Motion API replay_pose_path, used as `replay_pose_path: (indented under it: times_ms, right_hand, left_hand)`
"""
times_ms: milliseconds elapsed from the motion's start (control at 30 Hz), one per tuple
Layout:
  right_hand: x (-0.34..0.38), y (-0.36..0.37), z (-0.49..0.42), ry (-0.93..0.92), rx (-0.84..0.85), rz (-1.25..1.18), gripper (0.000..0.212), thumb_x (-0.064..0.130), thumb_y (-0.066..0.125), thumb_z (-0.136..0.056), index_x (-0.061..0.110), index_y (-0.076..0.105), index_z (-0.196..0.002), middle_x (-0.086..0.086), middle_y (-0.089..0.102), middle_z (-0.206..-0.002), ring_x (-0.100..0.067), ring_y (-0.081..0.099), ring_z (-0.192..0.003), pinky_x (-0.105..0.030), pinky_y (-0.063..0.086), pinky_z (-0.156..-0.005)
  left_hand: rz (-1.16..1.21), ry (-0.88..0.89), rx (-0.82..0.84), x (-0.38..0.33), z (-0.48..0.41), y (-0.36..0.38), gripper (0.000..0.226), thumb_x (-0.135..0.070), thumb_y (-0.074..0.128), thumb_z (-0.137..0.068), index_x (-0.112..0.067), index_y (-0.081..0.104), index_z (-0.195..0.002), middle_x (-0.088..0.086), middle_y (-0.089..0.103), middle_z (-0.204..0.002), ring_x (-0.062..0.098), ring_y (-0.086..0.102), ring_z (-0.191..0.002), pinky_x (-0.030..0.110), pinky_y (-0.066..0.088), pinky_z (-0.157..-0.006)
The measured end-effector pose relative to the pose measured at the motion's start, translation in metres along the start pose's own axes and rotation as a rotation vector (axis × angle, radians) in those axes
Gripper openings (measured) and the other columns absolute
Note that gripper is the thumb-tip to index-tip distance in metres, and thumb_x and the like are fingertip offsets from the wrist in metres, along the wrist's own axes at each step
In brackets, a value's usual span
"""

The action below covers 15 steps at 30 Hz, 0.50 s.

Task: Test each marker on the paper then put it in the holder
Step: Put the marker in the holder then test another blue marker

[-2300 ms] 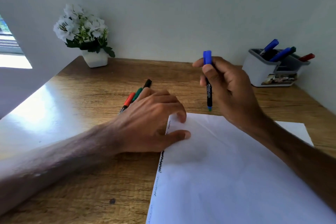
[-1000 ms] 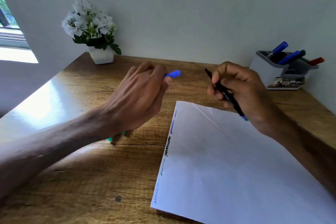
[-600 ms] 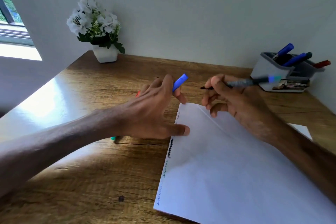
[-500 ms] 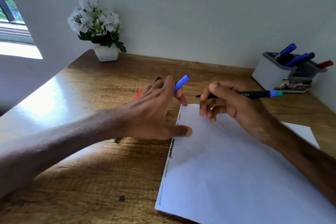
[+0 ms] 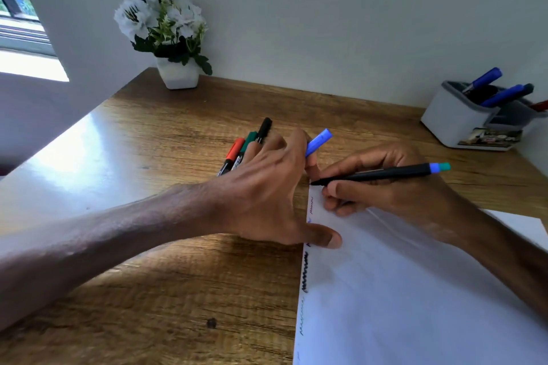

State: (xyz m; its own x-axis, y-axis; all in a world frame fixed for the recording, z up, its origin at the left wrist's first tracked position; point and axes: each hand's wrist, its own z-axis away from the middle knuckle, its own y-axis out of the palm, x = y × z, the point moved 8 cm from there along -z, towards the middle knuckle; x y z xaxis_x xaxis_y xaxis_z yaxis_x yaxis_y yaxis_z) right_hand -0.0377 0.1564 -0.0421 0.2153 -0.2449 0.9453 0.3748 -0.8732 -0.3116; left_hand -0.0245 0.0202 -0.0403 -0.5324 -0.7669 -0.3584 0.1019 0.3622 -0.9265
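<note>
I see the cap (image 5: 318, 142) now off, pinched in the left hand (image 5: 267, 195), while right hand (image 5: 385, 195) fingers grasp the marker (image 5: 385, 172), tip brought down to the paper (image 5: 415, 290) for testing.

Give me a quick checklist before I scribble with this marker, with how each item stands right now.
1. The cap is off the marker: ok, the left hand holds it.
2. The paper is held down: ok, the same hand presses it.
3. The right hand grips the marker: ok.
4. The tip touches the paper: cannot tell.
5. There is room in the holder: cannot tell.
</note>
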Motion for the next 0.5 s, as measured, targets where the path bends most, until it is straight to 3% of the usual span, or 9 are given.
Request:
replay_pose_path:
  times_ms: [67,200,367,433,500]
  right_hand:
    - [0.001,0.001,-0.002,-0.035,-0.034,0.003,0.014,-0.012,0.073,-0.082,-0.003,0.078,-0.091,-0.018,0.075,-0.072,-0.027,0.071,-0.059,-0.031,0.062,-0.056]
    - [0.004,0.006,-0.013,-0.149,-0.076,0.109,0.017,-0.018,0.067,-0.079,-0.003,0.072,-0.074,0.003,0.067,-0.058,-0.009,0.054,-0.041,-0.026,0.047,-0.038]
    - [0.009,0.012,-0.019,-0.28,-0.037,0.176,0.008,-0.011,0.063,-0.072,-0.007,0.07,-0.069,0.015,0.065,-0.06,0.002,0.058,-0.047,-0.006,0.042,-0.05]
    - [0.009,0.012,-0.018,-0.31,-0.03,0.2,0.007,-0.009,0.066,-0.071,-0.004,0.07,-0.068,0.013,0.065,-0.061,0.001,0.058,-0.05,-0.006,0.041,-0.053]
    - [0.01,0.012,-0.017,-0.334,-0.023,0.214,0.005,0.001,0.068,-0.071,-0.002,0.07,-0.067,0.007,0.065,-0.062,0.0,0.057,-0.052,-0.007,0.041,-0.055]
  left_hand:
    - [0.013,0.014,-0.001,-0.001,0.001,0.001,0.086,-0.081,0.075,-0.059,-0.029,0.027,-0.108,-0.037,0.03,-0.099,-0.002,0.029,-0.089,0.017,0.028,-0.081]
    - [0.049,0.016,-0.012,0.0,0.002,0.0,0.086,-0.082,0.075,-0.058,-0.03,0.026,-0.106,-0.031,0.032,-0.097,-0.021,0.025,-0.101,0.007,0.027,-0.08]
    - [0.044,0.003,0.0,0.001,0.001,-0.002,0.088,-0.084,0.074,-0.056,-0.03,0.027,-0.106,-0.032,0.032,-0.103,-0.001,0.029,-0.097,0.007,0.029,-0.08]
    - [0.05,0.003,-0.009,0.003,0.001,-0.002,0.088,-0.084,0.075,-0.055,-0.03,0.027,-0.106,-0.034,0.032,-0.102,-0.006,0.028,-0.104,0.007,0.029,-0.079]
    - [0.063,0.006,-0.021,0.004,0.001,-0.002,0.089,-0.085,0.075,-0.053,-0.032,0.026,-0.106,-0.039,0.03,-0.098,-0.021,0.02,-0.111,0.006,0.029,-0.079]
